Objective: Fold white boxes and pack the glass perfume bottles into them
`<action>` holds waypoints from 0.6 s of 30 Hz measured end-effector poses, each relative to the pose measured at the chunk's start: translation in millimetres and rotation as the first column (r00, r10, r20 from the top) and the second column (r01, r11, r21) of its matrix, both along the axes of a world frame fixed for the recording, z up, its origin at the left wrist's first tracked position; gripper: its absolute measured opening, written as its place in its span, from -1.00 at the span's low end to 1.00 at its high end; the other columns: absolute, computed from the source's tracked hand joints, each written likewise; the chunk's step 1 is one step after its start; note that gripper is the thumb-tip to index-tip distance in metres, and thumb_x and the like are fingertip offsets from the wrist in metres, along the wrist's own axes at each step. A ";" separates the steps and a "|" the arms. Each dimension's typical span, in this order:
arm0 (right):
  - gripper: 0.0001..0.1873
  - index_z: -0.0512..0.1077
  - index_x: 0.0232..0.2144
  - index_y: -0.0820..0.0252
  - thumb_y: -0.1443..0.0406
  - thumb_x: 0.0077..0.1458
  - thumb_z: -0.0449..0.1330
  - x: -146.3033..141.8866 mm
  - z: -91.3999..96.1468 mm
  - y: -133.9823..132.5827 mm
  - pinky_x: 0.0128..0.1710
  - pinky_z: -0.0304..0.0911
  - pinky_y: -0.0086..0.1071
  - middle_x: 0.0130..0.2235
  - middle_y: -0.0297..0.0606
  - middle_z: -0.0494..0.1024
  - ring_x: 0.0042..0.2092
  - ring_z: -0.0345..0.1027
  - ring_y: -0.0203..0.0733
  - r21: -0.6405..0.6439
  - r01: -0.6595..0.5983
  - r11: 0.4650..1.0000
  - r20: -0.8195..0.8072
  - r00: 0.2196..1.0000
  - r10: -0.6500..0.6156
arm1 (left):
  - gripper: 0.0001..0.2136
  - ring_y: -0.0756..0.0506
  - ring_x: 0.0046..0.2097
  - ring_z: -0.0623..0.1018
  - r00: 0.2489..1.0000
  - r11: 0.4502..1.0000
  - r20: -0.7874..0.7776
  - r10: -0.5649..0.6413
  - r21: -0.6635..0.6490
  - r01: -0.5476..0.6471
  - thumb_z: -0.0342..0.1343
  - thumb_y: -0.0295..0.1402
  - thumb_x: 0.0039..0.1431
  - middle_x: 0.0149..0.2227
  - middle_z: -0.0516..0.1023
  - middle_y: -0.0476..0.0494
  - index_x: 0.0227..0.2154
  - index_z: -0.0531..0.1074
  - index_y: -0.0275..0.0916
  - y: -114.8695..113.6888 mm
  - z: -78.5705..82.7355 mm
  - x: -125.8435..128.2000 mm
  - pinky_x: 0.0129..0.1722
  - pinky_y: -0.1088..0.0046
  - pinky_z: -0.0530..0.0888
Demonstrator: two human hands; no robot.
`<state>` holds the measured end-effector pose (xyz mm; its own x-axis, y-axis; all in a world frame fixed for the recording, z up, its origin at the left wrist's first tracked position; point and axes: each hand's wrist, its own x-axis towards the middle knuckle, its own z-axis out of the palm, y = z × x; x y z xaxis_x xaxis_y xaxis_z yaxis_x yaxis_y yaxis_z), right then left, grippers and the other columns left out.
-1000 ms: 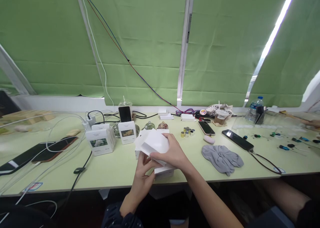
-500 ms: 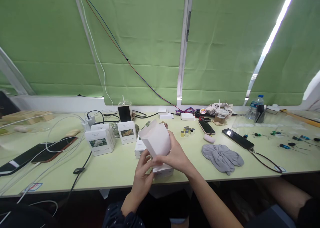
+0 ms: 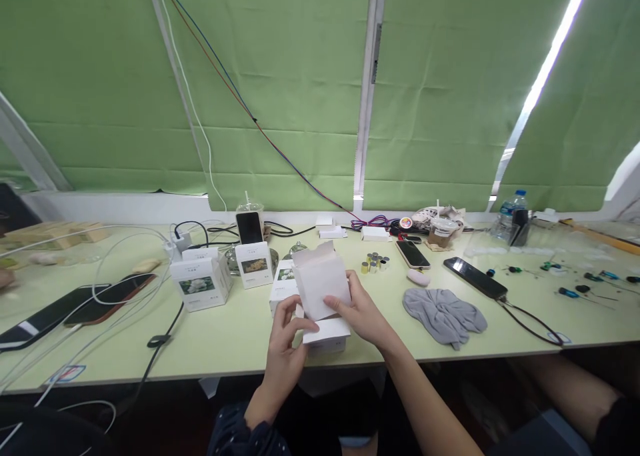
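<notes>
Both my hands hold a small white cardboard box [image 3: 320, 284] upright just above the near edge of the green table [image 3: 240, 336], its top flaps open. My left hand [image 3: 286, 341] pinches its lower left corner. My right hand [image 3: 360, 313] grips its right side with the thumb on the front face. Under the box lies a flat white box [image 3: 327, 334]. Another white box [image 3: 281, 289] with a picture stands just behind.
Two picture boxes [image 3: 200, 284] stand to the left, with phones [image 3: 75, 307] and white cables beyond. To the right lie a grey cloth [image 3: 444, 315], a black phone [image 3: 475, 279], small metal caps [image 3: 374, 263], screwdrivers and a water bottle [image 3: 511, 217]. Another person's leg shows at lower right.
The folded white carton was turned and opened out into an upright box shape, and my hands lowered it slightly toward the flat white box.
</notes>
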<state>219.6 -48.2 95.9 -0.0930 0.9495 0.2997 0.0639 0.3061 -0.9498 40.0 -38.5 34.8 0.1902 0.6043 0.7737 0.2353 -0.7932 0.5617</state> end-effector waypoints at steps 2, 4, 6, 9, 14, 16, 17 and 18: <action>-0.59 0.17 -0.10 0.13 0.12 0.08 0.20 -1.3 2.0 -3.7 -0.07 0.26 -0.25 -0.06 -0.20 0.42 -0.04 0.34 -0.11 0.001 0.003 1.000 0.042 0.999 -0.003 | -0.87 -0.17 0.15 0.33 1.000 1.000 -0.028 -0.004 -0.007 0.004 0.01 -0.51 0.15 0.06 0.25 -0.20 -0.38 0.43 -0.19 0.8 -1.8 -0.9 0.05 0.22 0.41; -0.59 0.15 -0.08 0.13 0.11 0.12 0.16 -1.8 3.7 -7.7 -0.07 0.25 -0.24 -0.07 -0.18 0.43 -0.07 0.35 -0.10 0.008 -0.006 1.000 0.076 0.997 0.005 | -0.87 -0.17 0.16 0.34 0.999 1.000 -0.036 -0.012 -0.022 0.011 -0.02 -0.51 0.17 0.10 0.26 -0.23 -0.32 0.39 -0.18 1.8 -5.4 -1.1 0.04 0.21 0.42; -0.58 0.14 -0.03 0.14 0.11 0.15 0.13 -1.1 4.6 -10.8 -0.04 0.23 -0.23 -0.05 -0.16 0.44 -0.06 0.35 -0.09 0.020 -0.035 0.999 0.090 0.995 0.033 | -0.87 -0.17 0.17 0.35 1.000 0.998 0.006 -0.018 -0.053 0.018 -0.02 -0.50 0.18 0.11 0.27 -0.26 -0.25 0.35 -0.17 2.5 -9.7 -0.2 0.00 0.23 0.45; -0.53 0.13 0.07 0.15 0.12 0.18 0.10 4.3 5.2 -12.9 0.04 0.19 -0.21 0.02 -0.14 0.40 0.01 0.31 -0.09 0.051 -0.118 0.992 0.085 0.990 0.113 | -0.78 -0.15 0.17 0.36 0.993 0.992 0.119 -0.001 -0.126 0.016 0.01 -0.44 0.20 0.10 0.31 -0.27 -0.10 0.26 -0.13 2.4 -15.1 2.5 -0.02 0.26 0.48; -0.52 0.22 0.13 0.11 0.16 0.18 0.10 23.4 7.5 -11.1 0.16 0.10 -0.19 0.08 -0.18 0.37 0.12 0.22 -0.10 0.101 -0.310 0.946 0.103 0.949 0.300 | -0.50 -0.19 0.18 0.36 0.986 0.961 0.144 0.082 -0.274 -0.040 0.09 -0.31 0.18 0.14 0.31 -0.29 0.16 0.09 -0.07 1.8 -17.0 3.4 0.02 0.24 0.47; -0.55 0.31 0.08 0.11 0.16 0.15 0.13 29.7 6.7 -9.3 0.11 0.17 -0.19 0.04 -0.17 0.41 0.06 0.29 -0.10 0.090 -0.308 0.947 0.099 0.949 0.299 | -0.51 -0.21 0.17 0.37 0.990 0.955 0.116 0.081 -0.293 -0.044 0.09 -0.27 0.18 0.15 0.32 -0.29 0.15 0.13 -0.09 2.2 -16.5 2.8 0.02 0.22 0.47; -0.56 0.35 0.05 0.11 0.15 0.13 0.16 31.5 5.6 -8.1 0.06 0.22 -0.20 0.01 -0.16 0.43 0.01 0.33 -0.10 0.080 -0.285 0.955 0.089 0.956 0.278 | -0.53 -0.22 0.16 0.38 0.991 0.956 0.107 0.079 -0.292 -0.044 0.09 -0.26 0.18 0.15 0.33 -0.28 0.14 0.16 -0.10 2.4 -16.5 2.5 0.02 0.22 0.47; -0.57 0.39 0.02 0.12 0.15 0.10 0.19 32.3 4.2 -6.9 0.01 0.26 -0.21 -0.02 -0.16 0.45 -0.04 0.36 -0.10 0.067 -0.258 0.964 0.075 0.965 0.253 | -0.55 -0.22 0.16 0.39 0.992 0.957 0.099 0.074 -0.286 -0.043 0.08 -0.26 0.18 0.14 0.33 -0.28 0.13 0.18 -0.11 2.7 -16.9 2.4 0.02 0.21 0.47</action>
<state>251.9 -55.1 100.1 -0.3508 0.8665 0.3551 0.0349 0.3910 -0.9197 42.4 -35.8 17.9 0.0726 0.8091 0.5832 0.2022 -0.5845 0.7858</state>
